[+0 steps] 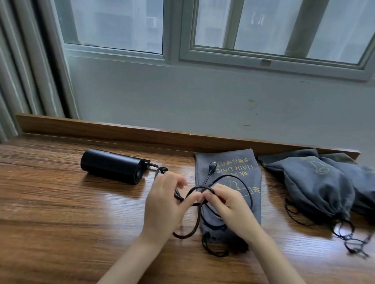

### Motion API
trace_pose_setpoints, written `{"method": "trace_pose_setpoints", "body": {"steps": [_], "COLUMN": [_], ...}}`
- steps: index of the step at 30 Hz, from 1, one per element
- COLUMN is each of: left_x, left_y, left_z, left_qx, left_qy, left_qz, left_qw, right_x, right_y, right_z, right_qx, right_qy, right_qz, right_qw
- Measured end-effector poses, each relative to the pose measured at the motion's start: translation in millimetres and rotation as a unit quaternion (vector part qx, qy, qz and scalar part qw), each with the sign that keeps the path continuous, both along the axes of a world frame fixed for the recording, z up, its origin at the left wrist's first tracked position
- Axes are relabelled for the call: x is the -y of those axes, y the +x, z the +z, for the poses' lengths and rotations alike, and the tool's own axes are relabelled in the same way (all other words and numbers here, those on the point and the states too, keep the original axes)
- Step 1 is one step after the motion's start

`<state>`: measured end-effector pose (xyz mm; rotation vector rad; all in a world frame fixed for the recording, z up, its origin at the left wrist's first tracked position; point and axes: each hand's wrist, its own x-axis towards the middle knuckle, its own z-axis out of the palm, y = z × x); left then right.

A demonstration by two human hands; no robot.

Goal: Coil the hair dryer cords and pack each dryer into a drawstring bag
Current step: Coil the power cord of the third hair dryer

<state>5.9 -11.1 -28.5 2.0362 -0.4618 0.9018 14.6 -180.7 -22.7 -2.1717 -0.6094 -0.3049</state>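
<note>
Both forearms reach in from the near edge of the brown wood-grain table (68, 211). The left hand (165, 204) and right hand (228, 208) meet at the table's centre, fingers curled. Each pinches the thin dark hair-dryer cord (196, 224), and a partly formed loop hangs between and below them.

The right hand works directly above the flat grey fabric drawstring bag with yellow print (227, 159). The bag's black drawstrings (213, 248) lie loose at its near end, just beside the hanging loop. The cord's black plug (212, 166) rests on the bag's far half.

Left of the bag lies the black cylindrical hair dryer (112, 165), on its side and not yet bagged. Its cord leaves the right end through a small bunched tangle.

Two filled grey drawstring bags (318, 185) sit at the far right against the table's raised back edge.

Probable faults:
- Loop and drawstrings interlace, because they lie so close together.
- Coils spring open if either pinch slackens.
- A pull on the cord drags the dryer or tightens the tangle at its end.
- The free plug snags on the bag fabric.
</note>
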Motion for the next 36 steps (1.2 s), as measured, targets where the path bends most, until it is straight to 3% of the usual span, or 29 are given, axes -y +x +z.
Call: {"method": "trace_pose_setpoints", "body": {"steps": [2, 5, 7, 9, 11, 14, 16, 18, 20, 21, 22, 24, 25, 27, 31, 36], "left_x": [3, 10, 10, 7, 3, 0, -1, -2, -7, -11, -14, -15, -13, 1, 31, 43], "left_y": [-9, -17, -13, -9, -9, -8, -4, 3, 6, 6, 6, 4, 3, -2, -6, 5], "left_z": [5, 4, 1, 1, 7, 13, 13, 12, 15, 14, 15, 10, 7, 7, 17, 32], "left_qx": [0.064, -0.025, -0.060, -0.069, -0.064, -0.076, -0.115, -0.155, -0.190, -0.198, -0.198, -0.175, -0.147, -0.084, 0.131, 0.105], "left_qy": [0.118, 0.242, 0.237, 0.155, 0.016, -0.185, -0.288, -0.406, -0.508, -0.514, -0.458, -0.189, -0.051, 0.133, 0.305, 0.369], "left_qz": [-0.008, 0.013, 0.019, -0.033, -0.074, -0.075, -0.055, -0.056, -0.068, -0.065, -0.049, 0.027, 0.076, 0.144, 0.077, 0.075], "left_qw": [0.991, 0.970, 0.969, 0.985, 0.995, 0.977, 0.949, 0.899, 0.837, 0.832, 0.865, 0.966, 0.985, 0.977, 0.940, 0.920], "right_x": [1, 3, 4, 7, 13, 21, 24, 26, 29, 30, 31, 31, 30, 26, 15, 10], "right_y": [2, 2, 2, 5, 9, 14, 17, 20, 22, 23, 24, 22, 21, 17, 8, 3], "right_z": [-2, -6, -6, -5, -1, 3, 3, 4, 3, 3, 2, 0, 0, 1, 7, 5], "right_qx": [0.014, 0.020, 0.023, 0.027, 0.004, -0.061, -0.132, -0.193, -0.193, -0.176, -0.154, -0.099, -0.072, -0.024, 0.027, 0.030], "right_qy": [-0.007, 0.001, 0.005, 0.024, 0.096, 0.136, 0.190, 0.247, 0.245, 0.236, 0.226, 0.203, 0.185, 0.140, 0.108, 0.092], "right_qz": [-0.028, -0.043, -0.066, -0.110, -0.150, -0.170, -0.161, -0.156, -0.164, -0.167, -0.170, -0.173, -0.172, -0.165, -0.134, -0.110], "right_qw": [0.999, 0.999, 0.998, 0.993, 0.984, 0.974, 0.959, 0.937, 0.936, 0.941, 0.947, 0.959, 0.965, 0.976, 0.985, 0.989]}}
